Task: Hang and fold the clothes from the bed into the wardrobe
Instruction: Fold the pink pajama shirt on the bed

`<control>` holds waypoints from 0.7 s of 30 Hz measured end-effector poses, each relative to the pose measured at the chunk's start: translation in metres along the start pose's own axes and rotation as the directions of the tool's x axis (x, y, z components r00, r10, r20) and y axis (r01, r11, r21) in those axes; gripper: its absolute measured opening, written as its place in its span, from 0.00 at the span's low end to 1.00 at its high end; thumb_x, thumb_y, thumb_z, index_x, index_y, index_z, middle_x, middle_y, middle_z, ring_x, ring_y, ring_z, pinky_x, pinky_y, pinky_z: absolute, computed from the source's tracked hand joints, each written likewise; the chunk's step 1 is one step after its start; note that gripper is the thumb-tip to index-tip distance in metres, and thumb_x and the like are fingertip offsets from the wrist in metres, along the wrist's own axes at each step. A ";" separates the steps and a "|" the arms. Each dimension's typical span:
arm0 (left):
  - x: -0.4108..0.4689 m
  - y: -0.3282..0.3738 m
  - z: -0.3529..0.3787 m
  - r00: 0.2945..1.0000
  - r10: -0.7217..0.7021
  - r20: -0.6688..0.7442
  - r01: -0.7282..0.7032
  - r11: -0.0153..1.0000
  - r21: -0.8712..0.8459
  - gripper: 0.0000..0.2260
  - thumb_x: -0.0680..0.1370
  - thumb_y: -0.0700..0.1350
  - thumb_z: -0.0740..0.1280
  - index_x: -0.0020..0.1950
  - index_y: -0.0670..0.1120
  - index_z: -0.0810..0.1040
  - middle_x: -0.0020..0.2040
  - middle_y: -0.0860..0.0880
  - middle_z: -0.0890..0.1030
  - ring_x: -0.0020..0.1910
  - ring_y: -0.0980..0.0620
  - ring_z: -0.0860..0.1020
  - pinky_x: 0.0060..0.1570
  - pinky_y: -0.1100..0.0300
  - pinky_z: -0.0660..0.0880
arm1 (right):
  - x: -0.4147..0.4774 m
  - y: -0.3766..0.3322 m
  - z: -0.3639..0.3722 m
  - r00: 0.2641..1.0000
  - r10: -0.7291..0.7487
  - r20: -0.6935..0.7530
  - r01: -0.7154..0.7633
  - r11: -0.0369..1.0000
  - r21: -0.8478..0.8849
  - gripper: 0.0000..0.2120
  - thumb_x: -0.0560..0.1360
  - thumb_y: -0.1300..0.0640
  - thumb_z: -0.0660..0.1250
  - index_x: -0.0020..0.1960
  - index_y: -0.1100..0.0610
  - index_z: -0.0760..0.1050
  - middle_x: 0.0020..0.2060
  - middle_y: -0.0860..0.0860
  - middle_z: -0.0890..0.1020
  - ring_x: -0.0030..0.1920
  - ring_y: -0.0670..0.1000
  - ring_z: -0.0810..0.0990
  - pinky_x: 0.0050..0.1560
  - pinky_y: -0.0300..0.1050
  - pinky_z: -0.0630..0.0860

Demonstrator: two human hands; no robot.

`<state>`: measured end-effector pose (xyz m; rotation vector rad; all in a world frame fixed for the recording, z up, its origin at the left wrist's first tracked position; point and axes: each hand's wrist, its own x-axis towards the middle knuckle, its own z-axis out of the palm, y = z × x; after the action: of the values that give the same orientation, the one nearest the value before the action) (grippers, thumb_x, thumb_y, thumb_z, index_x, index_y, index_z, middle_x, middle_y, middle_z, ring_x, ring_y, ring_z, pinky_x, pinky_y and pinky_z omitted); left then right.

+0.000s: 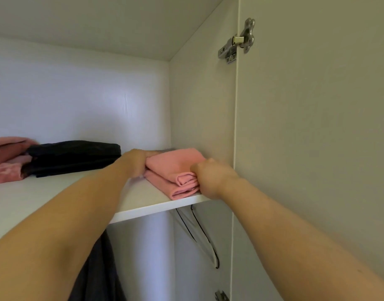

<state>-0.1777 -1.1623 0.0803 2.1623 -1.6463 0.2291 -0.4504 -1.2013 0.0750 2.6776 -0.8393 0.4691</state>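
A folded pink garment (pixel 176 168) lies at the right end of the white wardrobe shelf (pixel 63 192), close to the side wall. My left hand (pixel 133 162) grips its left edge, fingers curled round the cloth. My right hand (pixel 210 175) grips the front right corner at the shelf's front edge. Both arms reach up to the shelf.
A folded black garment (pixel 76 157) lies mid-shelf, a crumpled pink one (pixel 6 161) at far left. Below the shelf hang a dark grey garment (pixel 97 270) and a hanger (pixel 199 233). The open wardrobe door (pixel 317 127) with its hinge (pixel 239 40) stands at right.
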 end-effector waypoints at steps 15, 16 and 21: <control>0.045 0.099 -0.006 0.958 0.152 0.244 -0.167 0.985 0.044 0.13 0.83 0.50 0.62 0.64 0.48 0.80 0.66 0.47 0.80 0.62 0.48 0.78 0.66 0.54 0.71 | 0.015 -0.018 -0.049 0.962 0.263 0.068 -0.271 0.928 0.257 0.16 0.81 0.57 0.57 0.63 0.61 0.77 0.60 0.61 0.80 0.60 0.62 0.78 0.54 0.47 0.73; 0.042 0.096 0.007 0.942 0.163 0.295 -0.191 0.979 0.069 0.10 0.81 0.51 0.64 0.56 0.48 0.80 0.61 0.47 0.82 0.58 0.47 0.79 0.62 0.54 0.74 | 0.018 -0.020 -0.044 0.949 0.315 0.005 -0.300 0.898 0.322 0.17 0.81 0.56 0.57 0.64 0.61 0.77 0.62 0.62 0.79 0.61 0.63 0.78 0.56 0.49 0.74; 0.061 0.061 0.022 0.892 0.290 0.347 -0.297 0.954 -0.036 0.16 0.84 0.58 0.57 0.70 0.58 0.76 0.75 0.57 0.69 0.68 0.58 0.71 0.73 0.56 0.63 | 0.032 -0.028 0.012 0.903 0.357 0.237 -0.419 0.852 0.315 0.32 0.75 0.42 0.50 0.71 0.59 0.70 0.70 0.62 0.72 0.69 0.64 0.70 0.69 0.56 0.67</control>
<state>-0.2208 -1.2385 0.0970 2.0443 -2.1807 -0.0632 -0.4066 -1.1996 0.0716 2.9063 -1.5003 0.5321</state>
